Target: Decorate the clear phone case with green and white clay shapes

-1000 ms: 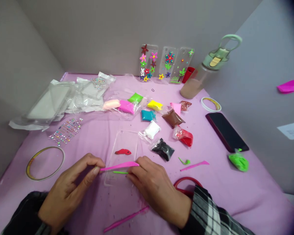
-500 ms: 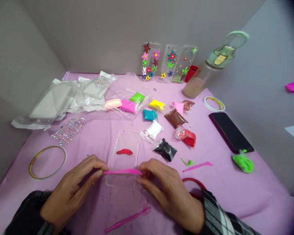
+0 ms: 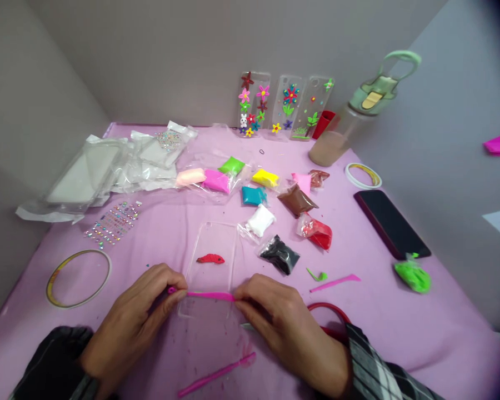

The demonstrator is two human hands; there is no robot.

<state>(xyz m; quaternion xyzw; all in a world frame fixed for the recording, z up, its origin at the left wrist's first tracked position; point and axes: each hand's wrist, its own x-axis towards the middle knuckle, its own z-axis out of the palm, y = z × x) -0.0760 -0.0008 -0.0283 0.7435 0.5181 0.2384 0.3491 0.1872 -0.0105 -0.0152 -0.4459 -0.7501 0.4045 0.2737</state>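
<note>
Between my two hands a pink plastic clay tool (image 3: pixel 210 296) stretches level, its narrow edge toward me. My left hand (image 3: pixel 144 314) pinches its left end, and my right hand (image 3: pixel 277 325) pinches the right end. Beneath the tool lies a clear phone case (image 3: pixel 212 239), flat on the cloth. A red clay shape (image 3: pixel 210 259), like a small fish or caterpillar, rests on the case. Nearer me lies another pink clay tool (image 3: pixel 216 375). Red-handled scissors (image 3: pixel 331 311) lie partly hidden under my right hand and forearm.
Several clay packets, including a black one (image 3: pixel 280 255) and a white one (image 3: pixel 260 220), lie beyond the case. Decorated phone cases (image 3: pixel 254 105) lean on the back wall beside a bottle (image 3: pixel 337 133). A phone (image 3: pixel 391 222) lies right; a tape roll (image 3: pixel 78 278) and gem stickers (image 3: pixel 114 224) lie left.
The pink tool has turned about its length, so its broad blade now looks narrow. Both hands keep hold of its ends. The red shape stays in place on the case.
</note>
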